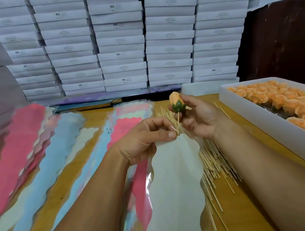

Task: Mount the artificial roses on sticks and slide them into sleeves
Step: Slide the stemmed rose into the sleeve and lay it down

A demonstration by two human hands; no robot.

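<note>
Your right hand pinches an orange artificial rose by its green base, its stick pointing down into the mouth of a cream sleeve. Your left hand pinches that sleeve's top edge, holding it above the wooden table. Loose sticks lie just beneath; a white tray of roses sits to the right.
</note>
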